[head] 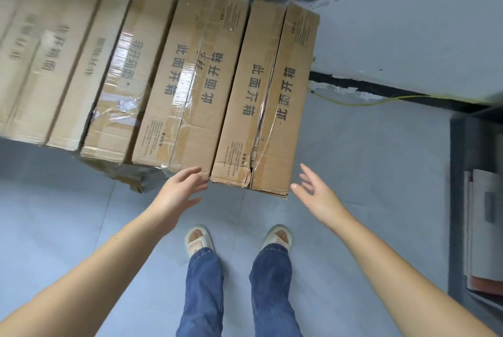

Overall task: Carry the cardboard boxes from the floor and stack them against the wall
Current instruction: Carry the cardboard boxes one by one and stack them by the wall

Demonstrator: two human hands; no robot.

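Brown corrugated cardboard boxes (190, 78), taped along their seams, stand side by side in a row against the grey wall (408, 23). The two nearest bear large dark print reading 此面开箱, with small unreadable text near their corners. Both bare arms reach forward over the grey tiled floor (353, 146): the left hand (181, 187) and right hand (317, 191) hover at the rightmost box's (268, 108) lower corners, fingers straight and spread, holding nothing.
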